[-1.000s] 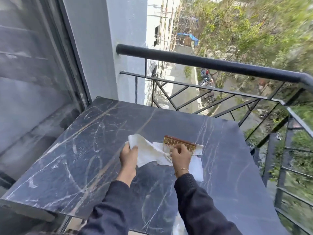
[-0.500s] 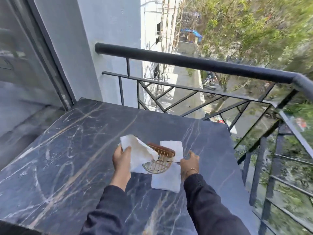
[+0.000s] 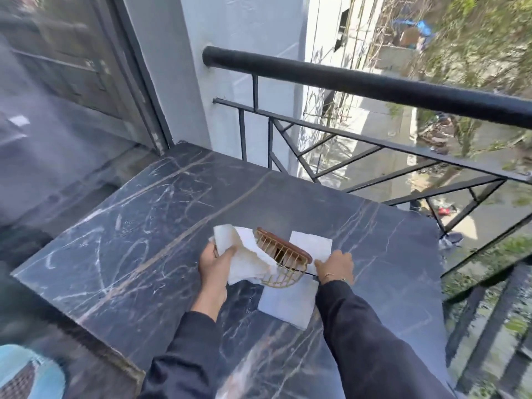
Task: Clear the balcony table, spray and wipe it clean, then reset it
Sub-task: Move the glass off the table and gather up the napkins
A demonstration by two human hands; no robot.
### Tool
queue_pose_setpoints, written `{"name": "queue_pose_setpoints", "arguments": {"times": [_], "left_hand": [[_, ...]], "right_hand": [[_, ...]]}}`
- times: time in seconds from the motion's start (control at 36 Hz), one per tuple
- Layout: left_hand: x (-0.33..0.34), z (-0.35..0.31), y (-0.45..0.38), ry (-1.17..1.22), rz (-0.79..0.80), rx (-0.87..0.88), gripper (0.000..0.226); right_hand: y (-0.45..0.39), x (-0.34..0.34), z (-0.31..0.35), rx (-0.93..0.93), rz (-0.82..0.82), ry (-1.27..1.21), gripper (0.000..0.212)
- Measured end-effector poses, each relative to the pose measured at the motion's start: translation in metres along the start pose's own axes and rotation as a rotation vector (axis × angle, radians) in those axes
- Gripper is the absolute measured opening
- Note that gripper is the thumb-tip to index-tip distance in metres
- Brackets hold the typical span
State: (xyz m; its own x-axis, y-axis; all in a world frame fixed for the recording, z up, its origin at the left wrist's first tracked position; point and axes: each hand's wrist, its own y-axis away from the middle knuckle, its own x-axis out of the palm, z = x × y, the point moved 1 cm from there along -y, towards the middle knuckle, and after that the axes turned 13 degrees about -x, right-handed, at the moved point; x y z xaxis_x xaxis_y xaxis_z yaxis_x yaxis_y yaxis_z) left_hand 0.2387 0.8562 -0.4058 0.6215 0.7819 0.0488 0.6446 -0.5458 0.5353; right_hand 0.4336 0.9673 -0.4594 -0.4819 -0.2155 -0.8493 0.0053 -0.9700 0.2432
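A gold wire napkin holder (image 3: 283, 262) with a brown wooden base is tipped on its side over a flat white napkin (image 3: 290, 305) on the dark marble balcony table (image 3: 138, 226). My left hand (image 3: 214, 262) grips a bunched white napkin (image 3: 244, 254) that runs into the holder's left side. My right hand (image 3: 335, 266) sits at the holder's right end with fingers curled at its wire rim, touching the flat napkin. Dark sleeves cover both arms.
A black metal railing (image 3: 374, 84) runs along the table's far and right edges, with a street far below. A glass door (image 3: 57, 110) and a grey wall (image 3: 178, 67) stand to the left. A light-blue object (image 3: 26, 372) shows at the lower left corner.
The holder went from lying flat on the napkins to tipped on its side. My left hand lifted the bunched napkin against it. The camera swung left.
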Motion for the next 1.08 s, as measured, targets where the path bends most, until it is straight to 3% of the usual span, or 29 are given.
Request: {"name": "queue_pose_setpoints", "arguments": {"times": [0.22, 0.33, 0.53, 0.67, 0.78, 0.92, 1.08], "left_hand": [[-0.002, 0.004, 0.001, -0.045, 0.002, -0.019, 0.029], [-0.004, 0.002, -0.001, -0.053, 0.003, -0.012, 0.025], [-0.004, -0.012, -0.001, -0.155, 0.043, 0.073, 0.023], [-0.005, -0.022, -0.005, -0.334, 0.078, 0.166, 0.031], [-0.009, -0.031, -0.003, -0.459, 0.087, 0.277, 0.042], [-0.013, -0.038, -0.012, -0.523, 0.162, 0.224, 0.032], [-0.029, -0.053, -0.022, -0.303, 0.294, 0.068, 0.022]], "right_hand": [[-0.002, -0.003, 0.003, 0.062, 0.052, -0.063, 0.035], [-0.001, -0.008, 0.002, 0.074, 0.034, -0.268, 0.031], [0.017, -0.037, 0.004, 0.186, -0.232, -0.523, 0.029], [0.029, -0.068, 0.041, 0.017, -0.435, -0.59, 0.037], [0.037, -0.079, 0.085, -0.169, -0.504, -0.654, 0.049], [0.051, -0.076, 0.139, -0.332, -0.361, -0.956, 0.05], [0.077, -0.045, 0.175, -0.34, -0.155, -1.16, 0.041]]}}
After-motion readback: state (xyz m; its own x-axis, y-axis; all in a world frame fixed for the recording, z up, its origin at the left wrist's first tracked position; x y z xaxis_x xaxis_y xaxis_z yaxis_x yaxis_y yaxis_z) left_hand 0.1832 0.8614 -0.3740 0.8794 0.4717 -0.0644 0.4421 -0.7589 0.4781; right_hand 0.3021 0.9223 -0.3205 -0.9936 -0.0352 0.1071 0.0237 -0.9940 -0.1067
